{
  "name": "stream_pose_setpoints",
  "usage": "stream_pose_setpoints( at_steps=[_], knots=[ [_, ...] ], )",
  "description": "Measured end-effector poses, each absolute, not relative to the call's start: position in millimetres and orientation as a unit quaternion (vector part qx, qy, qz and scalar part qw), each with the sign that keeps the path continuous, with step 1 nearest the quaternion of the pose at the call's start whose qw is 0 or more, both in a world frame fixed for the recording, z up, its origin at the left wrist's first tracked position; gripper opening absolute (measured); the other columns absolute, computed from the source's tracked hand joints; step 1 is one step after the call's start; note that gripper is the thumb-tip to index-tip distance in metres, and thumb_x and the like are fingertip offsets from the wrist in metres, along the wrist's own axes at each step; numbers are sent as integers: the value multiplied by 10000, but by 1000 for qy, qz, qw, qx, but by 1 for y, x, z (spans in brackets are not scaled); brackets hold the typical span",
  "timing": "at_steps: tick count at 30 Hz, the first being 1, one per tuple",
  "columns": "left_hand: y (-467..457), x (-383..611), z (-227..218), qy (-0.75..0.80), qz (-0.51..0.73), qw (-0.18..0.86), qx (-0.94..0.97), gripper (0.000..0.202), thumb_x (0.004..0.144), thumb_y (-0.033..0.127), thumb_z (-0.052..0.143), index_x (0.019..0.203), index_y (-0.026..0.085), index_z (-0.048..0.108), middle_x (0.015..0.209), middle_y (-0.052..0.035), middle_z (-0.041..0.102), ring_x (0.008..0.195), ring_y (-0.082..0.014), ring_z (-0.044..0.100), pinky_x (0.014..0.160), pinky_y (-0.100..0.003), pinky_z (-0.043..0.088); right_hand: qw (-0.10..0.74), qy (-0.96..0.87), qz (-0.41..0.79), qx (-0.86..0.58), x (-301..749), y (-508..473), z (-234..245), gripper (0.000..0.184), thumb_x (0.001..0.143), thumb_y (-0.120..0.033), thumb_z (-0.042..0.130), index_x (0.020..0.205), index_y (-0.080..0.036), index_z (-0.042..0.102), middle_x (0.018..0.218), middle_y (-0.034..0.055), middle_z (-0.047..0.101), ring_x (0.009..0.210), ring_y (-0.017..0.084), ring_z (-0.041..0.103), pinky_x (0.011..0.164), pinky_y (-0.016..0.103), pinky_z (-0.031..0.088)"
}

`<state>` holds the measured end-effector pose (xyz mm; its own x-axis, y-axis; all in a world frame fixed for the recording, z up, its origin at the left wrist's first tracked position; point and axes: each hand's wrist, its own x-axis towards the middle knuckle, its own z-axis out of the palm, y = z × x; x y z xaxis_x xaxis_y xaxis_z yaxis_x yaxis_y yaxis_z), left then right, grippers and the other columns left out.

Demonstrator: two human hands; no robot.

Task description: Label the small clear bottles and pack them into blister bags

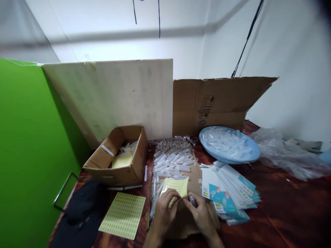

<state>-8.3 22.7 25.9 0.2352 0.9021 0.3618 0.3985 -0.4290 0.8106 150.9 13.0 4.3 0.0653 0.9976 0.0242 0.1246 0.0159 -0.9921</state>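
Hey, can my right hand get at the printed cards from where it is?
Likely yes: the printed cards lie just right of the right hand, with nothing standing between, though it seems to hold a small clear tube.

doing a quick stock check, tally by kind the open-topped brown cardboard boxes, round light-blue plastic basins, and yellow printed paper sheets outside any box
Open-topped brown cardboard box: 1
Round light-blue plastic basin: 1
Yellow printed paper sheets outside the box: 2 (one in the bare left hand, one flat on the dark reddish-brown table)
Total: 4
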Motion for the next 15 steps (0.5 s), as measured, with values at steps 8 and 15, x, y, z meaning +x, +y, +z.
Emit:
stream_pose_setpoints(
  at_steps=[8,15],
  knots=[
    [25,-11,27,438,418,294,739,111,900,132,563,924,217,631,984,-65,671,970,-225,644,862,-339,521,495,-539,428,-531,151,14,0,345,828,-496,632,713,-171,628,652,-4,566,636,172,519,596,238,432],
    [25,-15,28,435,385,279,765,88,919,157,571,914,217,635,995,-65,675,972,-224,647,860,-346,524,474,-556,396,-556,153,10,4,300,828,-435,613,723,-156,647,647,6,575,627,182,521,579,247,421]
  ],
)
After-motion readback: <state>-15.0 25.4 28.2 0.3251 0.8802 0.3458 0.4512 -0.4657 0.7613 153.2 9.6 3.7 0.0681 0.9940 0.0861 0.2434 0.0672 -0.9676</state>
